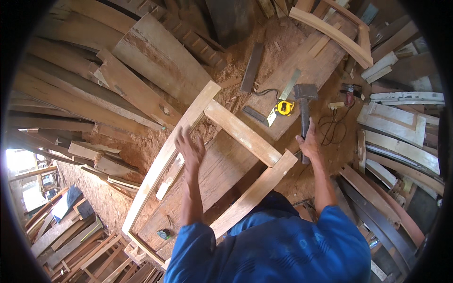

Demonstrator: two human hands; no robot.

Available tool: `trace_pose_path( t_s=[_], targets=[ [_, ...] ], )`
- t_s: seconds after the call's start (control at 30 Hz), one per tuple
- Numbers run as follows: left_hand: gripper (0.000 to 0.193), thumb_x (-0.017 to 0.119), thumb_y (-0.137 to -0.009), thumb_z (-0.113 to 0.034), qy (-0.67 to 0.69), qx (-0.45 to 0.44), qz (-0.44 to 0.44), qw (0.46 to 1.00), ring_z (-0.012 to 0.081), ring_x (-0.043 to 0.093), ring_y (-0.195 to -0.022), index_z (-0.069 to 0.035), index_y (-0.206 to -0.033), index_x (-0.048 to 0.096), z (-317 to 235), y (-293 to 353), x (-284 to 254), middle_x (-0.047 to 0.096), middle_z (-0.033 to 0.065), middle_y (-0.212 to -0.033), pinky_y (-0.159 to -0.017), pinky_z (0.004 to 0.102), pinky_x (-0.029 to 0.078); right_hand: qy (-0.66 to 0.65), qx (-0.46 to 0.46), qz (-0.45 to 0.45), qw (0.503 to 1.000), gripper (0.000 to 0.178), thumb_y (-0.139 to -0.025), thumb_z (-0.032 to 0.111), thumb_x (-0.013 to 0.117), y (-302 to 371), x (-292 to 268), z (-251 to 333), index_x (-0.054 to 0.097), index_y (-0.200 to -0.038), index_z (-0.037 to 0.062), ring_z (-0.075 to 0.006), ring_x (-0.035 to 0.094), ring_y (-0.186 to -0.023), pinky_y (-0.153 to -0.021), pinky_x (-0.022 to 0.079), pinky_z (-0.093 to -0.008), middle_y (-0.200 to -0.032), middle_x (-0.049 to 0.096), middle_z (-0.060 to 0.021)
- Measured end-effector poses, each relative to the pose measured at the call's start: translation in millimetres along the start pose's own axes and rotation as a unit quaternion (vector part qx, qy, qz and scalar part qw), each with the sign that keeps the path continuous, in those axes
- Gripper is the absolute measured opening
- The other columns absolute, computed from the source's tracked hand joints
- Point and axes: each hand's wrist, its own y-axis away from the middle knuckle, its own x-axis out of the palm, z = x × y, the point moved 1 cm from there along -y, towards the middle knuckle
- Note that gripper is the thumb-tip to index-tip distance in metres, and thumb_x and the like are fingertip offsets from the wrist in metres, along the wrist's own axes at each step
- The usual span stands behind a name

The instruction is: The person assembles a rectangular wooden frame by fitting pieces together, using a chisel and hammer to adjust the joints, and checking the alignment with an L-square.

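My right hand (309, 142) is wrapped round the dark handle of a mallet (306, 91), whose blocky head points away from me. Over the far long rail of a pale wooden frame (243, 132), my left hand (190, 147) is raised with its fingers apart and nothing in it. Whether those fingertips touch the rail, I cannot tell. A crosspiece joins the frame's two long rails near their right ends, and the near rail passes beside my body. The frame lies across a wide wooden board (212, 162).
A yellow tape measure (284, 108) and a flat metal strip (290, 84) lie beyond the frame. A second wooden frame (332, 33) lies at the far right. A cord (332, 134) coils beside the mallet. Stacked planks (75, 89) fill the left; more boards (401, 146) line the right.
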Motion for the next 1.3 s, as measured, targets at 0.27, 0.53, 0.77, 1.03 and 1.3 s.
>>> trace_pose_path(
  t_s=[0.27,0.53,0.77,1.03,1.3],
  targets=[
    [0.069,0.055,-0.093,-0.045,-0.077,-0.142,0.176,0.971,0.0476,0.022,-0.141,-0.011,-0.149,0.035,-43,172,-2,0.02,0.0271,-0.157,-0.115,0.059,0.017,-0.076,-0.022,-0.04,0.996,0.082,-0.084,0.009,0.07,-44,3,-10,0.026,-0.153,0.0051,-0.0381,0.058,-0.12,-0.104,0.044,-0.0426,-0.133,0.057,-0.0257],
    [0.066,0.051,-0.092,-0.042,-0.104,-0.178,0.179,0.962,0.0475,0.022,-0.142,-0.009,-0.148,0.038,-55,169,-18,0.025,0.0269,-0.156,-0.116,0.0573,0.015,-0.036,-0.051,-0.054,0.997,0.075,-0.088,0.021,0.068,-94,7,-8,0.031,-0.151,0.0049,-0.0377,0.061,-0.114,-0.1,0.046,-0.0442,-0.127,0.06,-0.026],
    [0.068,0.057,-0.088,-0.043,-0.059,-0.147,0.157,0.975,0.0452,0.023,-0.143,-0.013,-0.146,0.042,-42,166,-5,0.025,0.0272,-0.156,-0.117,0.0563,0.016,-0.071,-0.076,-0.179,0.978,0.05,-0.097,0.036,0.06,-86,16,-114,0.051,-0.133,0.0028,-0.0309,0.063,-0.106,-0.091,0.049,-0.0407,-0.119,0.064,-0.0187],
    [0.066,0.06,-0.084,-0.043,-0.011,-0.173,0.068,0.983,0.0439,0.03,-0.139,-0.014,-0.142,0.046,-36,175,-11,0.03,0.0245,-0.153,-0.114,0.0578,0.021,-0.008,0.099,-0.095,0.991,0.056,-0.098,0.05,0.052,54,94,-250,0.061,-0.117,-0.0018,-0.0305,0.057,-0.08,-0.069,0.045,-0.0416,-0.097,0.061,-0.0169],
    [0.072,0.073,-0.074,-0.028,0.154,-0.122,0.126,0.972,0.0437,0.027,-0.141,-0.012,-0.14,0.048,24,225,-61,0.031,0.0262,-0.152,-0.111,0.0593,0.028,-0.001,0.091,0.398,0.913,0.027,-0.099,0.027,0.057,210,209,-166,0.058,-0.116,0.0071,-0.0106,0.047,-0.051,-0.04,0.035,-0.0249,-0.069,0.052,-0.0008]
  ],
)
